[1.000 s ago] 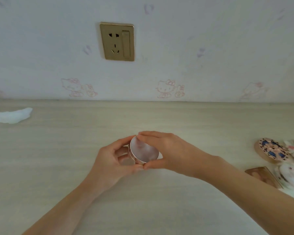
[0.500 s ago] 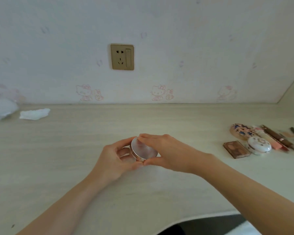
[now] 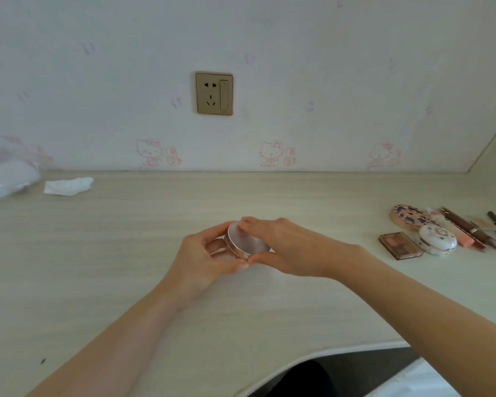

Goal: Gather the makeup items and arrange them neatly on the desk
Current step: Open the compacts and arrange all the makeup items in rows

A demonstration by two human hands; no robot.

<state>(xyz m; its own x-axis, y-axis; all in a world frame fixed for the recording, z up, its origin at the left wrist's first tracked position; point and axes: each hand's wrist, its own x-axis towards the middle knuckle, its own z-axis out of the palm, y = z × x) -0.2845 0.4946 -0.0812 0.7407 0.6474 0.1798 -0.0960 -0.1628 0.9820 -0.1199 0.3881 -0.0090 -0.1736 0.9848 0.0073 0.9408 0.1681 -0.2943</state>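
Observation:
A round silver-rimmed compact (image 3: 245,241) with a pale lid is held tilted just above the middle of the desk (image 3: 126,253). My left hand (image 3: 206,259) grips its left rim with curled fingers and thumb. My right hand (image 3: 284,247) pinches the lid from the right, between fingers on top and thumb below. More makeup lies at the right: a brown eyeshadow palette (image 3: 400,245), a white domed compact (image 3: 437,240), a patterned round compact (image 3: 407,217) and several pencils and tubes (image 3: 470,227).
A crumpled white tissue (image 3: 68,186) and a blurred pale object (image 3: 6,181) lie at the desk's back left by the wall. A wall socket (image 3: 214,93) sits above. The desk's curved front edge (image 3: 312,358) runs at the lower right.
Both hands keep the same hold on the compact. The camera has pulled back and turned right, bringing the makeup pile at the right and the desk's front edge into view.

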